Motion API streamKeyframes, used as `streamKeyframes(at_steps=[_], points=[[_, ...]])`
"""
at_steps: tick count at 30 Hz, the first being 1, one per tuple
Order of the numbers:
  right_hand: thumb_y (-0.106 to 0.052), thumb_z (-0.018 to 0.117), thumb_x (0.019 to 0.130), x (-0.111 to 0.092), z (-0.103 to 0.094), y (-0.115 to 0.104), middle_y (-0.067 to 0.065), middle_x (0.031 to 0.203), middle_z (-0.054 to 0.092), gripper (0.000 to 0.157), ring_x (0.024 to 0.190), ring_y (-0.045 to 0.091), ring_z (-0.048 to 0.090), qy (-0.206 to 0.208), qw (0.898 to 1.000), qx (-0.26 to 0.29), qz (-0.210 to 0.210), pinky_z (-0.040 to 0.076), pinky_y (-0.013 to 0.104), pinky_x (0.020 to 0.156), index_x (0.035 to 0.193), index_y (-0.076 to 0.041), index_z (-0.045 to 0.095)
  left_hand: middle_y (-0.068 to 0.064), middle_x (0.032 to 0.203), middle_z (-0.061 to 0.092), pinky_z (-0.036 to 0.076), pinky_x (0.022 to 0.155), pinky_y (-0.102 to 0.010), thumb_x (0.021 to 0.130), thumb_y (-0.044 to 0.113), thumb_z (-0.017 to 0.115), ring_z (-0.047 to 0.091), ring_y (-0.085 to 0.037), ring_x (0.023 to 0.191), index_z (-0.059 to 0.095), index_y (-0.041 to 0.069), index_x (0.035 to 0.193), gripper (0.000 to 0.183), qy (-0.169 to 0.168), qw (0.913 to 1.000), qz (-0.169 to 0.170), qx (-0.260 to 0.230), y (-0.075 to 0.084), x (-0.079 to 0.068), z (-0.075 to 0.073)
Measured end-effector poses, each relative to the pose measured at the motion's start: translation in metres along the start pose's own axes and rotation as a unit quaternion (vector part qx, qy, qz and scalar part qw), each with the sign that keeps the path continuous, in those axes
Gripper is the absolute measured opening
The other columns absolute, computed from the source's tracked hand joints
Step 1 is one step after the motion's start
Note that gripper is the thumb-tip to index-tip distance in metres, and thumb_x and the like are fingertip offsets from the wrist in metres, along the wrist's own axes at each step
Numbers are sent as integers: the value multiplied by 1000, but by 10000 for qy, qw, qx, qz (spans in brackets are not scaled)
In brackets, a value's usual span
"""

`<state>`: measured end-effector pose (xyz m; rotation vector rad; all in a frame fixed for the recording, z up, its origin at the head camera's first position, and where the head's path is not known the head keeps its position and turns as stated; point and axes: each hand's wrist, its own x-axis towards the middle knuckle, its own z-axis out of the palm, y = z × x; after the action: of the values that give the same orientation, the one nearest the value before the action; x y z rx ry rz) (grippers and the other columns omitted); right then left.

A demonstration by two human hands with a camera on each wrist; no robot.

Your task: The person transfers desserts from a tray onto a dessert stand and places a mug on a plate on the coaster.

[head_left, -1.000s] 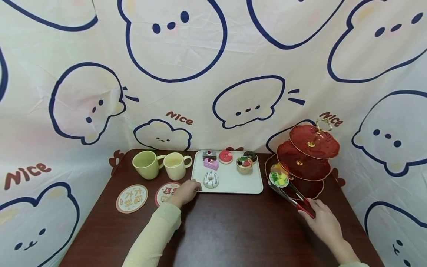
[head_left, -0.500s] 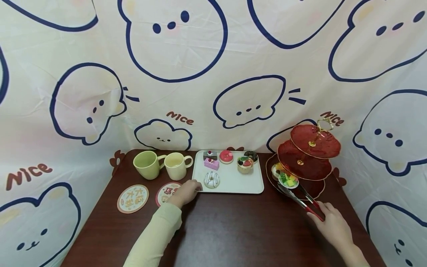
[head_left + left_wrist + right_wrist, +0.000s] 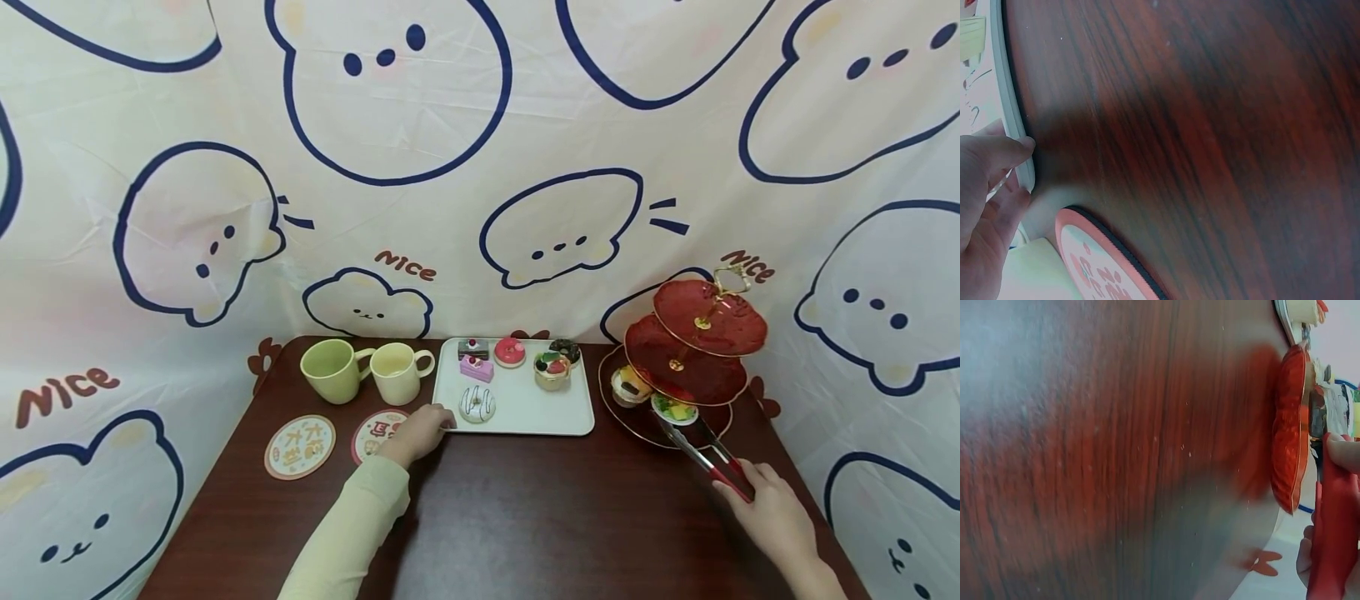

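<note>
My right hand (image 3: 776,512) grips red-handled tongs (image 3: 726,478), whose metal ends hold a small fruit tart (image 3: 674,409). That tart is over the bottom plate (image 3: 647,435) of a red three-tier stand, close beside another fruit tart (image 3: 628,387) on the same plate. In the right wrist view the thumb lies along the red handle (image 3: 1335,531), with the bottom plate's scalloped edge (image 3: 1289,431) just beyond. My left hand (image 3: 420,432) pinches the front left corner of a white tray (image 3: 536,417); in the left wrist view thumb and finger meet its rim (image 3: 1013,100).
The tray carries a white-iced donut (image 3: 477,404), a pink donut (image 3: 510,352), a dark donut (image 3: 565,350), two cake slices and a fruit cupcake (image 3: 552,372). Left of it stand a green mug (image 3: 330,372) and a cream mug (image 3: 395,375), behind two round coasters (image 3: 300,447).
My right hand with the tongs and tart has moved right along the bottom plate, uncovering the other tart there. My left hand stays at the tray corner.
</note>
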<state>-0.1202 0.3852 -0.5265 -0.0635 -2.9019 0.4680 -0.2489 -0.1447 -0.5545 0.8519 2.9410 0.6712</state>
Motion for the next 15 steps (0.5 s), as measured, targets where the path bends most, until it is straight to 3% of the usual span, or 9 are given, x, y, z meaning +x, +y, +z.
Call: streamKeyframes(at_steps=[6, 15], points=[[-32, 77, 91, 5, -3, 12, 29, 101, 58, 62, 78, 37, 57, -13, 9999, 18, 115, 52, 59, 66, 121, 19, 57, -10, 90, 68, 56, 82, -44, 85, -14, 64, 66, -28, 89, 72, 3, 91, 20, -132, 9997, -175, -89, 1, 0, 0], [-35, 73, 94, 12, -2, 23, 33, 103, 56, 65, 87, 50, 58, -53, 9997, -40, 237, 49, 65, 73, 122, 22, 54, -12, 91, 68, 56, 81, -46, 86, -14, 63, 66, -29, 89, 72, 2, 92, 19, -210, 9994, -253, -63, 3, 1, -2]])
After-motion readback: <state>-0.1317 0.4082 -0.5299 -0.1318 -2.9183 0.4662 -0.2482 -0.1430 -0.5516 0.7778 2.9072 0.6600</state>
